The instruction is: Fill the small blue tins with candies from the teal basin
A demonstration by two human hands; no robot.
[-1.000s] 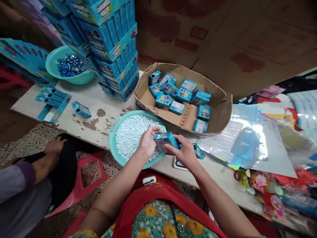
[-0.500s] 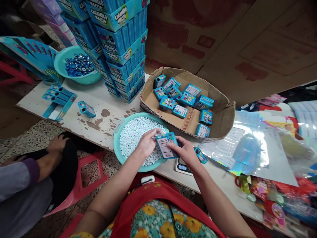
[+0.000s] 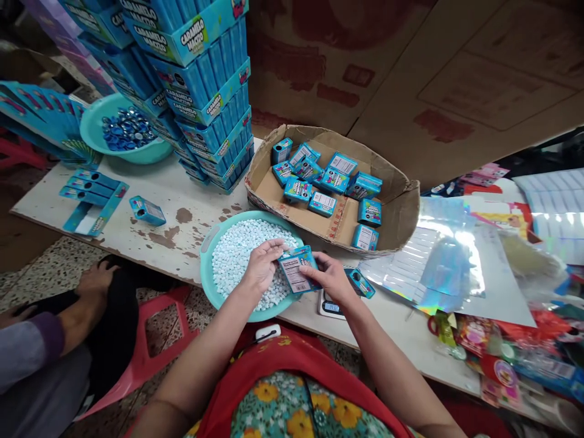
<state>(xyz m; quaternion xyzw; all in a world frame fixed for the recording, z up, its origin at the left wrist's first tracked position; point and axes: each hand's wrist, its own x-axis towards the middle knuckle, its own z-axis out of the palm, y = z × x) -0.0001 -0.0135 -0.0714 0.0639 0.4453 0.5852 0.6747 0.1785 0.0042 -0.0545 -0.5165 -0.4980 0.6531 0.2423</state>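
Observation:
My right hand (image 3: 332,278) grips a small blue candy box (image 3: 294,275) by its side, with the printed white panel facing up. The box is held over the right part of a turquoise basin (image 3: 206,267) full of small pale candies (image 3: 246,243). My left hand (image 3: 263,263) is at the box's upper left corner, its fingertips pinched together; what they hold, if anything, is too small to make out. Beneath my right wrist sits a small digital scale (image 3: 329,307), partly hidden. Another blue candy box (image 3: 362,283) lies beside it.
Behind the basin, a cut-down cardboard box (image 3: 396,228) holds several blue boxes. Tall stacks of blue display cartons (image 3: 205,91) stand back left, near a basin of shiny blue pieces (image 3: 128,129). A seated person's hand (image 3: 95,283) rests at left. Shiny sheets (image 3: 438,255) lie right.
The whole scene has shifted slightly left in view as the head turned. Both hands stay at the candy box, my left fingertips still close to its upper corner.

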